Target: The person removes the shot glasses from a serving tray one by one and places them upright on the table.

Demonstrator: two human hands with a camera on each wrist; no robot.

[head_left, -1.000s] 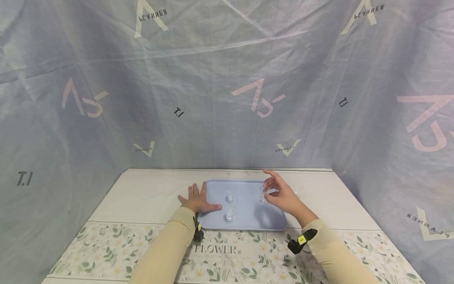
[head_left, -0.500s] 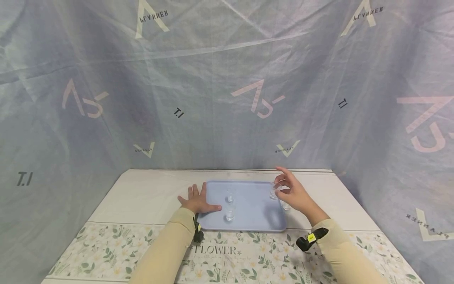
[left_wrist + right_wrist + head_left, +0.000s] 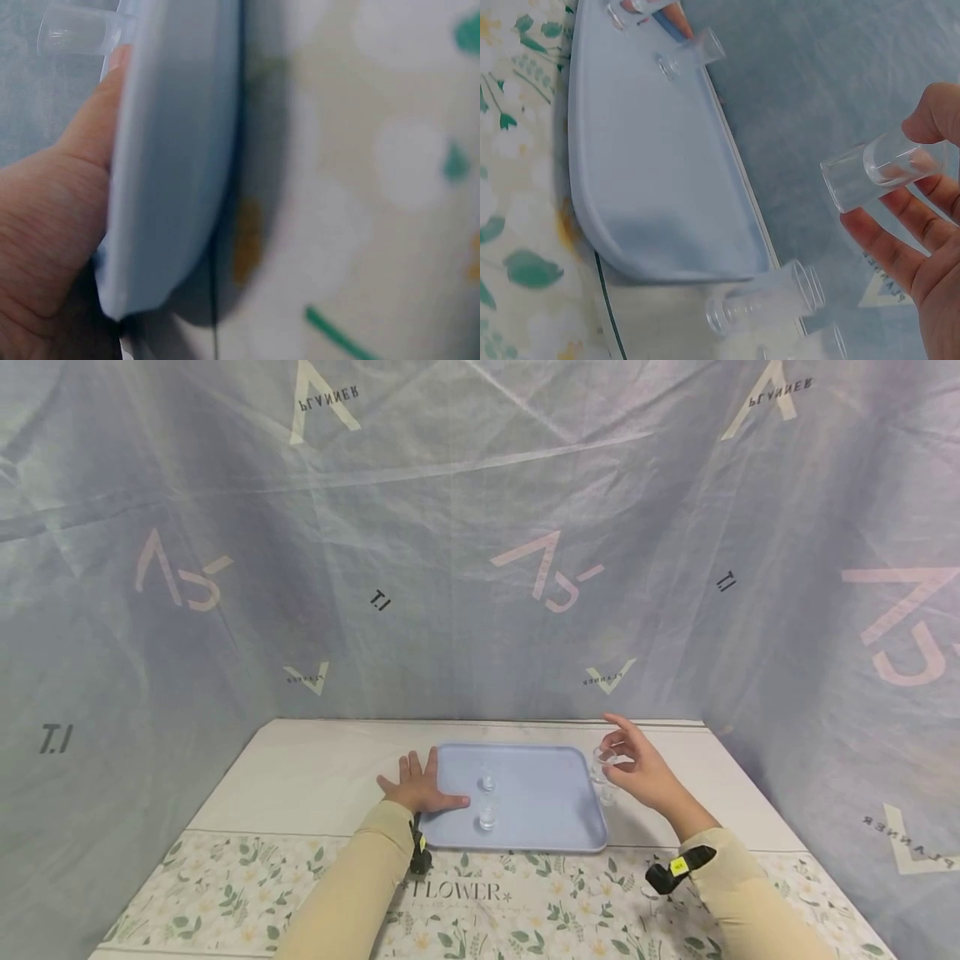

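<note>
Two hands work over a light blue tray (image 3: pixel 536 806) with a raised rim and rounded corners. The left hand (image 3: pixel 415 789) lies flat at the tray's left edge, fingers spread and straight on the white worktop (image 3: pixel 315 777), thumb extended inward over the rim. The right hand (image 3: pixel 637 770) pinches a clear shot glass (image 3: pixel 885 172) between thumb and fingers, holding it in the air just outside the tray's right edge.

Two more glasses stand on the tray, the rear glass (image 3: pixel 487 783) behind the front glass (image 3: pixel 487 817), both near the left thumb tip. From this pair, a broad stretch of bare tray runs to the right edge. Just beyond that edge, a worktop glass (image 3: pixel 608 796) stands near the tray; the right wrist view shows at least one further glass there, partly cut off.

The tray's back edge stops a little short of the worktop's far edge; its near edge meets a floral band (image 3: pixel 225 885) printed with the word "FLOWER". A grey-blue fabric curtain (image 3: pixel 450 527) encloses the back and both sides, printed with letters and pale shapes.
</note>
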